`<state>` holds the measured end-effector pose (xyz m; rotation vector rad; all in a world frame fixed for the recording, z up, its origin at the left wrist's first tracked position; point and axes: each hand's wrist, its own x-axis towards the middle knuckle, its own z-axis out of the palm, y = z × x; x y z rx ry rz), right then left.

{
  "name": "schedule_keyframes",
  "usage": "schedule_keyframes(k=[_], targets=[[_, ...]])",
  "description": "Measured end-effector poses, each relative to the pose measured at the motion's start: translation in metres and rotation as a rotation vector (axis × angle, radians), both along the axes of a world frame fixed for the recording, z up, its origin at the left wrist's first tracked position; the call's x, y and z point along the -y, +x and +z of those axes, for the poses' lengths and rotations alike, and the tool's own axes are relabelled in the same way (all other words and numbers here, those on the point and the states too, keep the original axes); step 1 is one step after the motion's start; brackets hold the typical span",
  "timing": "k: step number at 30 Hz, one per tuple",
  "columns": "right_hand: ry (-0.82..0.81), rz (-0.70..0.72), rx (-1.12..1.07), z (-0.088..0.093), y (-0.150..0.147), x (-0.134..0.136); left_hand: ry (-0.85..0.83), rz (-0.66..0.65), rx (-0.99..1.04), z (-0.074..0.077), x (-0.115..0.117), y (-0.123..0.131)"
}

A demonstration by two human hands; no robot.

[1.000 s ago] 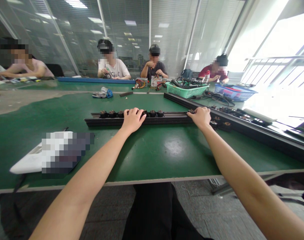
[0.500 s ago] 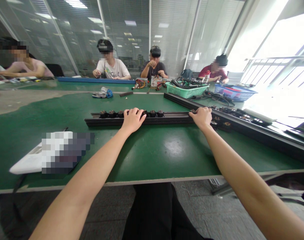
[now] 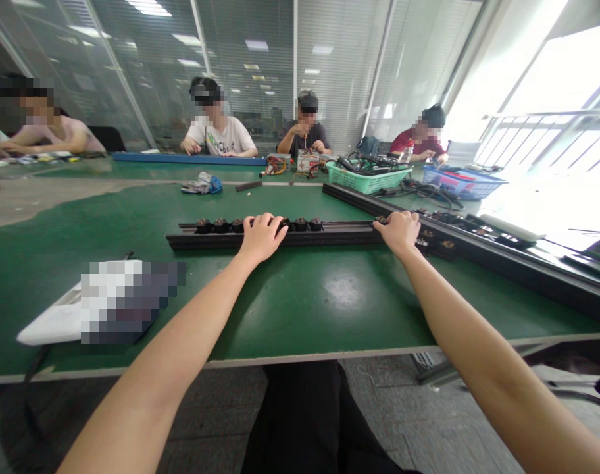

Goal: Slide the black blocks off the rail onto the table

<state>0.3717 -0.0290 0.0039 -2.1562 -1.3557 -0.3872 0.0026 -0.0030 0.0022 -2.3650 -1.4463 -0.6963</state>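
A long black rail [image 3: 216, 242] lies across the green table, with several small round black parts [image 3: 300, 224] with coppery tops standing in a row along it. My left hand [image 3: 263, 234] is curled over the middle of this row. Its fingers close around a black round part [image 3: 283, 224], mostly hidden under them. Toward the rail's right end, my right hand [image 3: 400, 230] grips another such part [image 3: 380, 220], visible only beside the thumb. Between the hands is a bare stretch of the rail's groove.
A longer black rail [image 3: 517, 266] runs diagonally on the right, loose parts beside it. Behind are a green basket [image 3: 369, 181], a blue basket [image 3: 465, 184] and gloves [image 3: 202, 184]. A white object [image 3: 53, 319] lies front left. Several people sit at the far side.
My hands, the rail and its parts keep practically the same positions; the view shifts very slightly. Across the table, co-workers' heads and hands have moved a little.
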Motion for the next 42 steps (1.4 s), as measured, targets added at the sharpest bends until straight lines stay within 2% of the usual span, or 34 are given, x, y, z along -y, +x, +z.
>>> schedule_keyframes(k=[9, 16, 25, 42], targets=[[-0.018, 0.015, -0.049, 0.0021, 0.0007, -0.0006, -0.002, 0.003, -0.005, 0.0005, -0.0004, 0.0003], [-0.044, -0.018, 0.036, 0.0006, 0.0017, -0.0018, 0.002, 0.002, -0.007, -0.0002, -0.0009, 0.0006], [-0.076, -0.031, 0.041, -0.0009, 0.004, -0.0053, 0.008, 0.008, -0.018, -0.0002, -0.0015, -0.0001], [-0.063, -0.028, 0.01, 0.0001, 0.0088, -0.0043, 0.006, 0.01, -0.019, 0.0001, -0.0006, 0.0007]])
